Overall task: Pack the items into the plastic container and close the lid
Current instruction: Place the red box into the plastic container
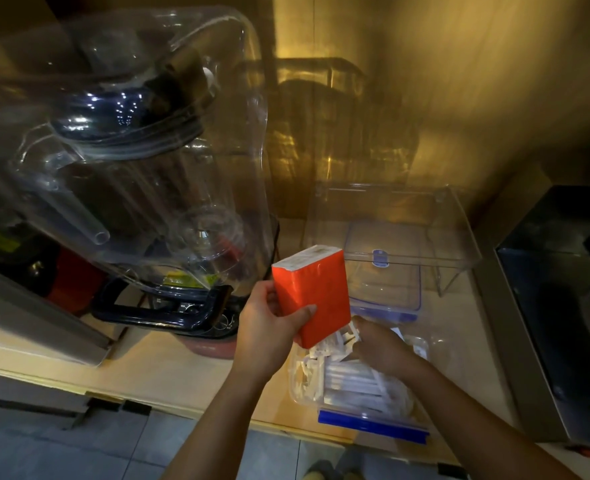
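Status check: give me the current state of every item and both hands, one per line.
Orange box: held up, tilted, above the container.
Left hand: gripping the orange box.
Right hand: inside the container, on the white items.
Plastic container: open, blue clip down, partly filled.
White items: lying in the container.
Lid: off, lying on the counter behind the container.
Blender jar: standing under its clear cover.

Two bare forearms entered from near edge, no sleeves visible up to frame limit. Left hand (269, 327) and right hand (380, 344) were bare: no gloves, rings, watch or bands seen. Thumbnail on left hand looked short, unpainted. Near bottom edge, toes of dark footwear (324, 472) showed on tiled floor; detail too dim to tell.
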A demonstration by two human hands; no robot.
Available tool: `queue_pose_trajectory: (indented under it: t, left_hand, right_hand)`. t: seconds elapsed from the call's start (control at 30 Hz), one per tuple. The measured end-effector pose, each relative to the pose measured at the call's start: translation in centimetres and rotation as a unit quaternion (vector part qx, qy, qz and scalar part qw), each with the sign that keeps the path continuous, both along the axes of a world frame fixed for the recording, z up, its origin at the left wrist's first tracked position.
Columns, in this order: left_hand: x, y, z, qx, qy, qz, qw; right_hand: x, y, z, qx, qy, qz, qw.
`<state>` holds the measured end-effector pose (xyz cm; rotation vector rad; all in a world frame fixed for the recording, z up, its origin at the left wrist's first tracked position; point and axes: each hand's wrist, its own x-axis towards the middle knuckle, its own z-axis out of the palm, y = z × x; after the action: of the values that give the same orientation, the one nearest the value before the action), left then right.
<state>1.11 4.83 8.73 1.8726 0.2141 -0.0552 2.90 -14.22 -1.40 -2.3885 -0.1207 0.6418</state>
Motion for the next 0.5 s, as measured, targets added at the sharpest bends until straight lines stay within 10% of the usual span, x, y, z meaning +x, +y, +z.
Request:
queue_pose_trajectory:
  t: [0.17,0.37,0.5]
  left_hand:
    - [0.2,0.1,0.1,-0.006,-0.002,0.004,1.000]
    - [0.4,0.4,-0.2,-0.002,0.006,0.017,1.000]
    - [0.3,0.6,-0.6,0.002,0.014,0.018,1.000]
  right_hand:
    - [0.2,1.2,0.4,-0.063,0.058,0.233,0.969]
    - [1.1,3.1,-1.7,-0.085,-0.103,0.093,0.987]
    - [1.0,3.9,-3.4,-0.080,-0.052,0.071,0.993]
